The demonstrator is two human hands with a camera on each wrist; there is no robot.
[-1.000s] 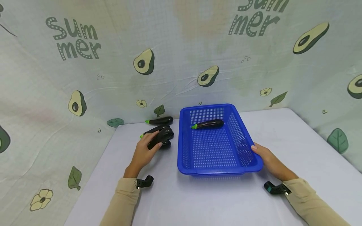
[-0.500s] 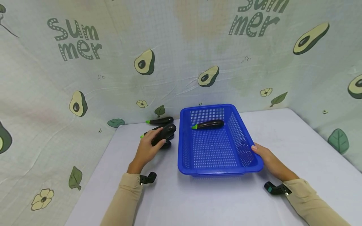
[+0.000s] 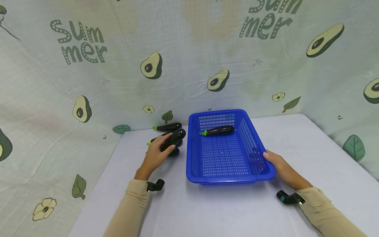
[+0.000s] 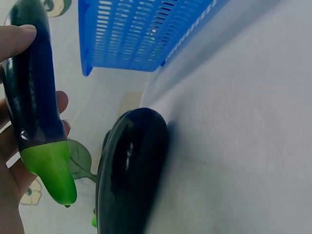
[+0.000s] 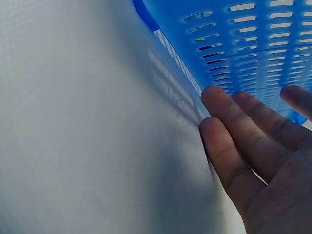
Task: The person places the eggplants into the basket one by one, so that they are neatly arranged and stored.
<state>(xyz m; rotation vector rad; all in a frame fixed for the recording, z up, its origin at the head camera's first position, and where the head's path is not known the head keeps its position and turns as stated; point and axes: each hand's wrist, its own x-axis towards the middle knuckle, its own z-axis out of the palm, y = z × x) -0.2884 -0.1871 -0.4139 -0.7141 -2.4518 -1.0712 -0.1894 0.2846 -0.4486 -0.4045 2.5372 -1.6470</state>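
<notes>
Purple, glossy toy eggplant (image 3: 173,139) with a green stem is grasped in the left hand (image 3: 154,157), lifted above two more eggplants (image 3: 167,126) on the white bench (image 3: 207,210). One eggplant (image 3: 219,130) already lies in the blue perforated plastic basket (image 3: 195,164), whose right rim the flat, released right hand (image 3: 279,168) steadies; by my judgement three are left.

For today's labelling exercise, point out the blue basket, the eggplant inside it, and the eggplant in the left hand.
blue basket (image 3: 229,179), head view, near rim.
eggplant inside (image 3: 220,130), head view, mid-body.
held eggplant (image 4: 30,87), left wrist view, dark skin.
</notes>
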